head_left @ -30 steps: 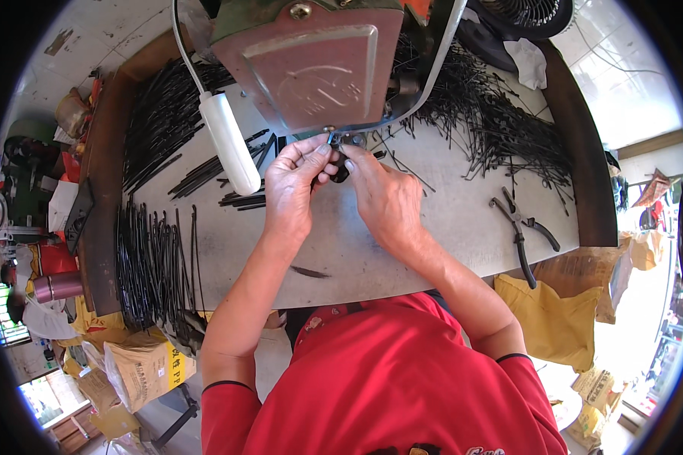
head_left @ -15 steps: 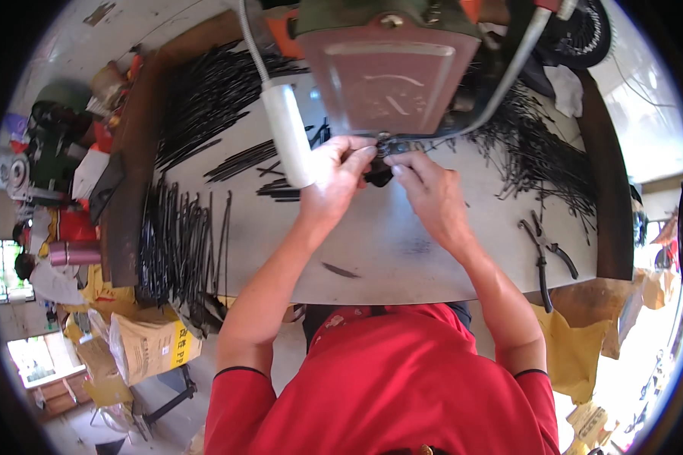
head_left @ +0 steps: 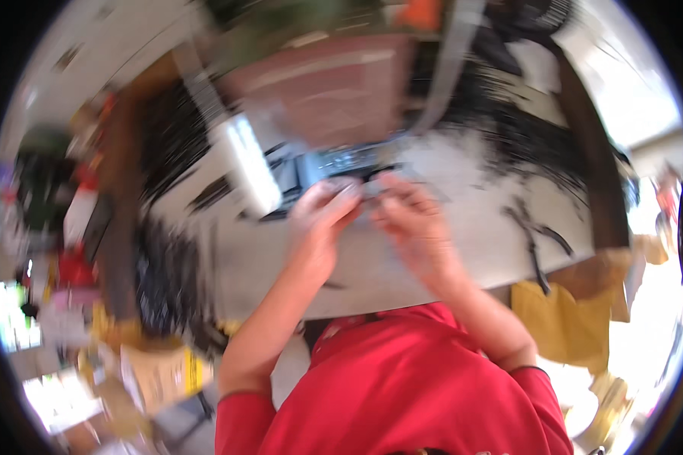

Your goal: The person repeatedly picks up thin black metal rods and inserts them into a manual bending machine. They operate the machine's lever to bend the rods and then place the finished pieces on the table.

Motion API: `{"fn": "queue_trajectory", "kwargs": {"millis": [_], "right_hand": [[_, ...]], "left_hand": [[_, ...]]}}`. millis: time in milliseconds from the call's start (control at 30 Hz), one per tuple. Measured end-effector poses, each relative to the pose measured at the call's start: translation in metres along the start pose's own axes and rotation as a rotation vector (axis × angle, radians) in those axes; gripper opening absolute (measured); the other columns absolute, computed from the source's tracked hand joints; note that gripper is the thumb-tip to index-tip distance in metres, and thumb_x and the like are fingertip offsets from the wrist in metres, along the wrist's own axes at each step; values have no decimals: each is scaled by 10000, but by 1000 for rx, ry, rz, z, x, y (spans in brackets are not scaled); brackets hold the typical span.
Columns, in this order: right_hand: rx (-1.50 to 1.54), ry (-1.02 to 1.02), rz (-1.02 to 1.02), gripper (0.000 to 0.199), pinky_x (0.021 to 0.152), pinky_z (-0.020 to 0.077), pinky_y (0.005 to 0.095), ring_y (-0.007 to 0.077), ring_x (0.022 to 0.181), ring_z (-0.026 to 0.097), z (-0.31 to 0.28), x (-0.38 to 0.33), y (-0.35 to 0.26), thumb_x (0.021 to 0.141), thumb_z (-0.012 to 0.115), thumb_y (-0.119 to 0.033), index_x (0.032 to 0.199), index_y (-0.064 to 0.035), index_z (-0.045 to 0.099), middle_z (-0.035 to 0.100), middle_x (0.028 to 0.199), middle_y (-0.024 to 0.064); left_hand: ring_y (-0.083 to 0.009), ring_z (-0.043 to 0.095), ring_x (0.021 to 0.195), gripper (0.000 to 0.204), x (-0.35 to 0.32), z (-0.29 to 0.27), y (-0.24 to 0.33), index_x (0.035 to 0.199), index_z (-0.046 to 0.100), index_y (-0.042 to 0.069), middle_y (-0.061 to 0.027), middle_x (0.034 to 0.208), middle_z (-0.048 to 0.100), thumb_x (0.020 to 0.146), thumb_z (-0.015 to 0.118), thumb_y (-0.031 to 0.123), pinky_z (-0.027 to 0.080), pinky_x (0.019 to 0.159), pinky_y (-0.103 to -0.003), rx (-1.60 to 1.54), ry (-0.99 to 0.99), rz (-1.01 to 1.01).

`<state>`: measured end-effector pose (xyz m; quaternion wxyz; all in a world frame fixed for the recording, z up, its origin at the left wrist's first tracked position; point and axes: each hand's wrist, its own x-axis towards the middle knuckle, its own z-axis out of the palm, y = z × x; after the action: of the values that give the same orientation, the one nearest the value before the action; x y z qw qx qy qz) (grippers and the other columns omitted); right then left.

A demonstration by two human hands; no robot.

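Curled fingers of the left hand (head_left: 319,220) and right hand (head_left: 417,218) are held close together before the pink-fronted machine (head_left: 326,91), anything pinched being obscured by blur, while black rods (head_left: 525,140) are heaped on both sides, finished and remaining portions indistinguishable.

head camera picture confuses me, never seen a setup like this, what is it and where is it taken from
There's no robot: a wide fisheye camera on a person's head looks down past their red shirt, so straight edges bend near the rim. The person's bare left hand and right hand are close together over a pale tabletop. Beyond the hands stands a reddish-brown and green machine, with a white tube-shaped fixture at its left. Thin dark rods lie heaped on both sides, and pliers lie at the right. The picture is blurred, so I can't tell what is held.
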<state>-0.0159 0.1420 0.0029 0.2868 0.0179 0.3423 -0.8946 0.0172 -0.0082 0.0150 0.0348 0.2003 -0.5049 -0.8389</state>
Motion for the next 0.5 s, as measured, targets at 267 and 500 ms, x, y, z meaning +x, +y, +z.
{"fn": "queue_trajectory", "kwargs": {"millis": [267,500], "right_hand": [[-758,-9,-346,213,586,508,315,201,651,636,-4,-11,-34,815,580,-51,1018,13,573,633,741,112],[-1964,-376,-921,639,455,431,347,208,474,485,-6,-55,-21,776,452,-26,1379,74,265,436,666,67]], "left_hand": [[-163,582,922,270,44,-87,33,1078,608,-21,-79,980,613,870,594,151,458,741,-283,977,102,455],[-412,545,946,226,117,-156,43,959,637,-73,-244,1021,597,745,601,-13,415,854,-464,1765,270,752]]}}
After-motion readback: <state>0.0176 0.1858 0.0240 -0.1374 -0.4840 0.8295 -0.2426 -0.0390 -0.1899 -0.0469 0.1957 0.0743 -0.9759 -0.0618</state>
